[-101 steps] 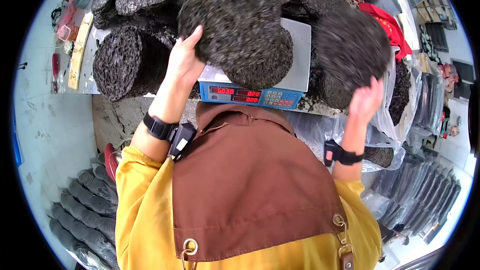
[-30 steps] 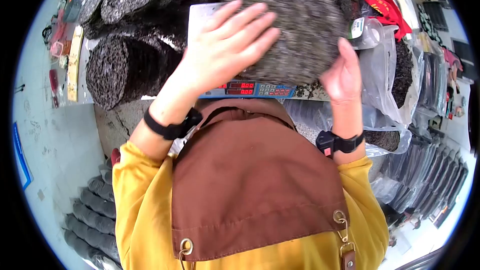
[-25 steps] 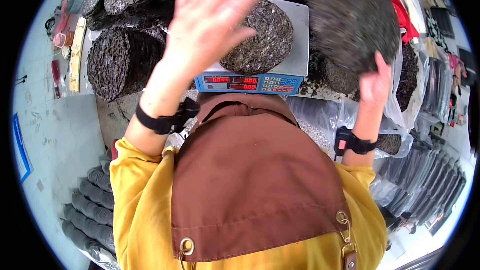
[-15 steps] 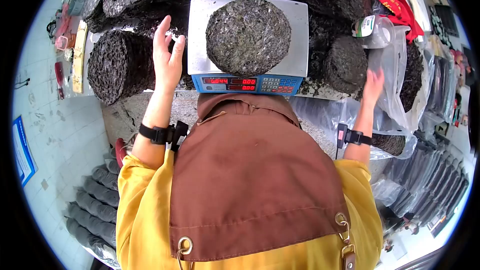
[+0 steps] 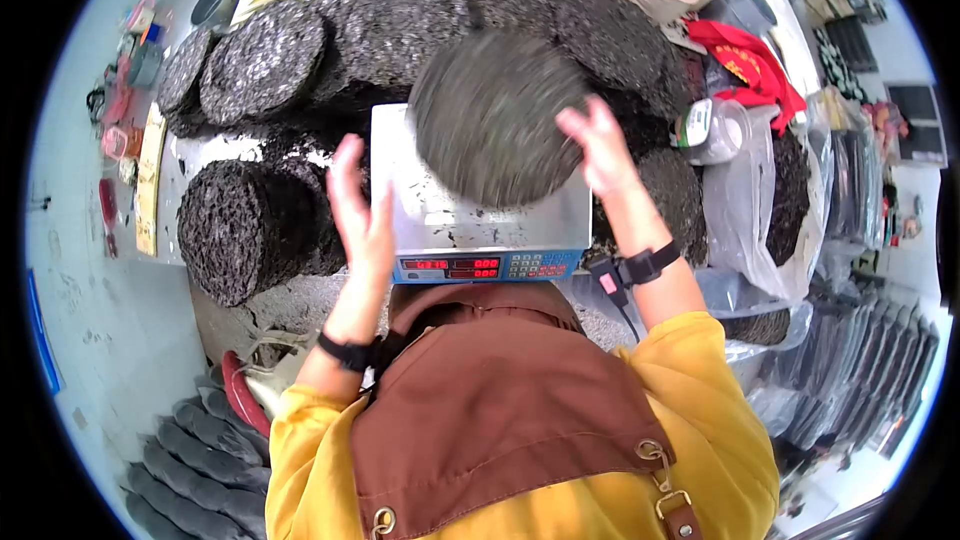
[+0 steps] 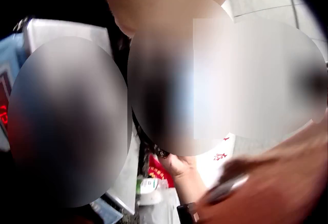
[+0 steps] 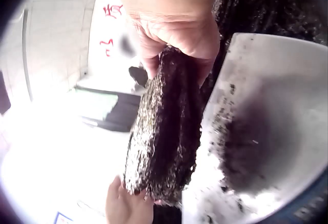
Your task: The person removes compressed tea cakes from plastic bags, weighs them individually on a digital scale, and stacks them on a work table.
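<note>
My right hand [image 5: 603, 152] grips a thick round stack of dark dried seaweed [image 5: 495, 120] by its right edge. The stack, motion-blurred, hangs over the silver plate of a blue electronic scale [image 5: 440, 225] with red digits. In the right wrist view, thumb and fingers clasp the layered seaweed stack [image 7: 161, 131] from both faces. My left hand [image 5: 363, 212] is at the left side of the scale, fingers extended upward, holding nothing. From the right wrist it appears close by the stack's far end. Smudged patches hide most of the left wrist view.
Several round seaweed stacks [image 5: 265, 70] line the back of the table. Another seaweed roll [image 5: 228, 232] lies left of the scale, and one [image 5: 668, 195] to the right. A clear plastic jar [image 5: 720, 132], plastic bag [image 5: 745, 200] and red cloth [image 5: 755, 65] occupy the right side.
Half a second ago, a seaweed cake lay on the scale with both hands apart from it. Now the right hand has come left, holding a stack above the plate; the display reads differently.
</note>
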The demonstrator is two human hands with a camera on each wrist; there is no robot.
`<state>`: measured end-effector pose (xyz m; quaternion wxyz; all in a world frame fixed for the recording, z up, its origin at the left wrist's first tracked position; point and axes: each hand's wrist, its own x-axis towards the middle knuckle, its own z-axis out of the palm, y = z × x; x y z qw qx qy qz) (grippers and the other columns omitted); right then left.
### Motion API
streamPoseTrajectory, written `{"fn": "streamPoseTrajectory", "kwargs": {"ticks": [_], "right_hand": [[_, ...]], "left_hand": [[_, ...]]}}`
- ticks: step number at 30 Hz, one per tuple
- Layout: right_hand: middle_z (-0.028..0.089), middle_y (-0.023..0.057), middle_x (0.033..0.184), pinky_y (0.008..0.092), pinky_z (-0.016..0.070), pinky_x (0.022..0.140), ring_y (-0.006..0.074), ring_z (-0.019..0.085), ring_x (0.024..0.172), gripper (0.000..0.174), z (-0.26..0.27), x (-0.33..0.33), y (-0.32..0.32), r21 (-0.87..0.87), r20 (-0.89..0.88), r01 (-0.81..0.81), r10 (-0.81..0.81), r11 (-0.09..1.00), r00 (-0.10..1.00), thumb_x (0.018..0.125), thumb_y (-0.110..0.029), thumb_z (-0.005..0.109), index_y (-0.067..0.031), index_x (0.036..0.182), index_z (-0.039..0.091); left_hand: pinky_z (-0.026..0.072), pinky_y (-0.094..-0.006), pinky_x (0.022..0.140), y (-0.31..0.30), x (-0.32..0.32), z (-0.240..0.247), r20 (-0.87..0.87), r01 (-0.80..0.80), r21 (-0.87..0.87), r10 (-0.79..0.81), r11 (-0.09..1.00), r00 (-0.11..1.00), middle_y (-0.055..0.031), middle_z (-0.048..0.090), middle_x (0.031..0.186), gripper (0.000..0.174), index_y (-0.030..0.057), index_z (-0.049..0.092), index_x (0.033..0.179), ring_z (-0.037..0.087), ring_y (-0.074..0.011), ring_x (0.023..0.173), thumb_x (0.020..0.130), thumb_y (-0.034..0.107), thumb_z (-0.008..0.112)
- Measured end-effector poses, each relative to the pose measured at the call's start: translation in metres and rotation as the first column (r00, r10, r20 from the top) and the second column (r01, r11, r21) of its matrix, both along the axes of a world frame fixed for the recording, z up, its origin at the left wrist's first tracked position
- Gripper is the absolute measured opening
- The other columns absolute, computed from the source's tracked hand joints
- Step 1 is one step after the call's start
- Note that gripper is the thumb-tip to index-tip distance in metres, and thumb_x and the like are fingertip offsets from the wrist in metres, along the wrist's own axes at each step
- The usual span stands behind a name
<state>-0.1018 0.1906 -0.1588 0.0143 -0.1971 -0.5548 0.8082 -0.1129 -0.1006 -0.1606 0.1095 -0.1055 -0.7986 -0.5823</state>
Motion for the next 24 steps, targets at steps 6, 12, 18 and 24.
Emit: {"fn": "streamPoseTrajectory", "kwargs": {"ticks": [6,12,18,24], "right_hand": [[0.061,0.0118,0.100,0.0422,0.0488,0.082,0.0256,0.059,0.092,0.034,-0.028,-0.096,0.080,-0.278,-0.089,0.434,-0.473,0.857,0.876,0.082,-0.014,0.064,0.0007,0.111,0.053],[0.046,0.0138,0.126,0.0395,0.0454,0.091,0.0282,0.050,0.111,0.048,-0.057,-0.062,0.127,0.060,0.054,0.338,-0.341,0.939,0.939,0.086,-0.014,0.060,0.0016,0.126,0.039],[0.041,0.0163,0.131,0.0337,0.0408,0.096,0.0241,0.045,0.118,0.060,-0.059,0.087,0.153,0.413,0.073,0.333,-0.395,0.847,0.916,0.087,-0.013,0.058,0.0022,0.135,0.026],[0.025,0.0276,0.140,0.0403,0.0243,0.107,0.0376,0.027,0.130,0.096,-0.144,0.215,0.177,0.933,0.359,-0.346,-0.269,0.097,0.894,0.068,-0.032,0.075,0.0028,0.138,0.021]], "left_hand": [[0.0254,-0.0452,0.105,-0.149,0.010,0.090,-0.316,-0.341,-0.814,0.133,0.471,0.939,-0.0194,0.028,0.142,0.103,0.0035,0.028,0.137,0.027,-0.0348,0.130,0.056,0.038,0.080],[0.0283,-0.0435,0.104,-0.196,0.014,0.057,0.062,-0.010,-0.955,0.231,0.297,0.971,-0.0168,0.034,0.139,0.086,0.0053,0.033,0.135,0.034,-0.0335,0.127,0.066,0.037,0.074],[0.0341,-0.0375,0.101,-0.203,0.011,0.071,0.157,0.063,-0.895,0.179,0.441,0.971,-0.0160,0.040,0.135,0.075,0.0076,0.042,0.131,0.040,-0.0314,0.123,0.066,0.026,0.075],[0.0382,-0.0357,0.097,-0.203,0.009,0.066,0.100,-0.017,-0.847,0.192,0.532,0.976,-0.0149,0.050,0.127,0.047,0.0063,0.049,0.123,0.048,-0.0305,0.116,0.079,0.012,0.060]]}}
